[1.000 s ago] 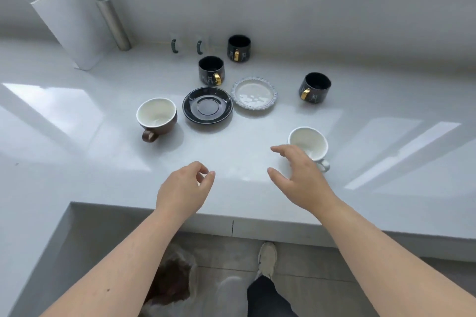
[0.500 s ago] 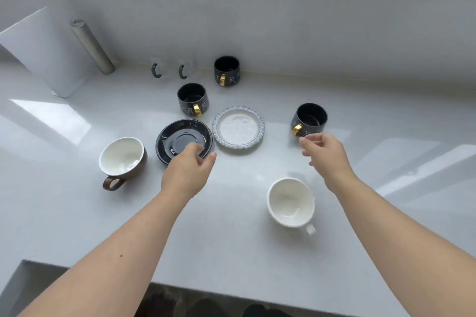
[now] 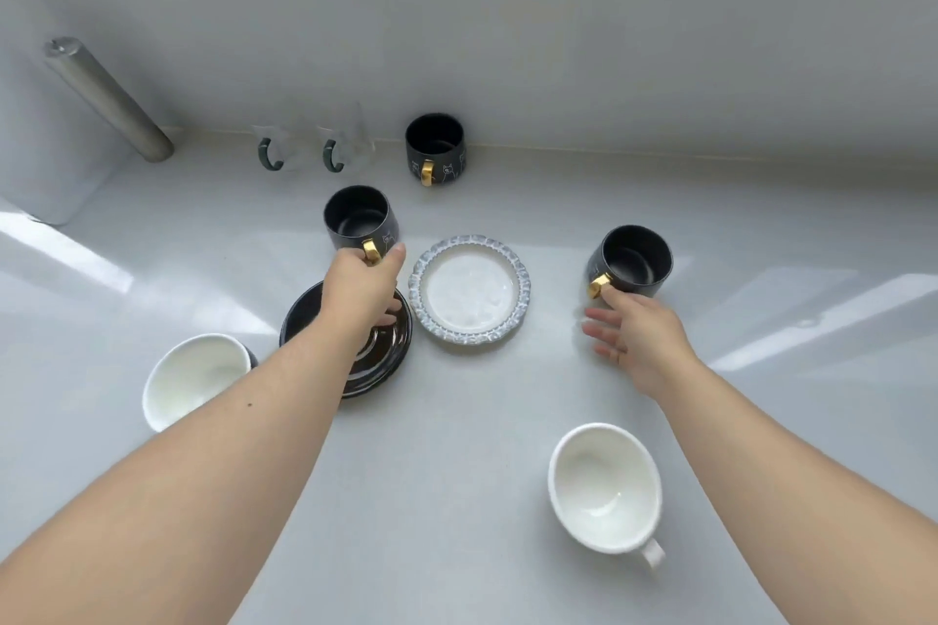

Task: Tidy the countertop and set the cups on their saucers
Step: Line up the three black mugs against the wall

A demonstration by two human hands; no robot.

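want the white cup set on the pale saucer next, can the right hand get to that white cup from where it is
Probably yes. The right hand hovers open by a black mug, holding nothing, and the white cup sits nearer the person beside that forearm, with bare countertop between.

White countertop (glossy) bears three dark mugs, two saucers, two white-lined cups.
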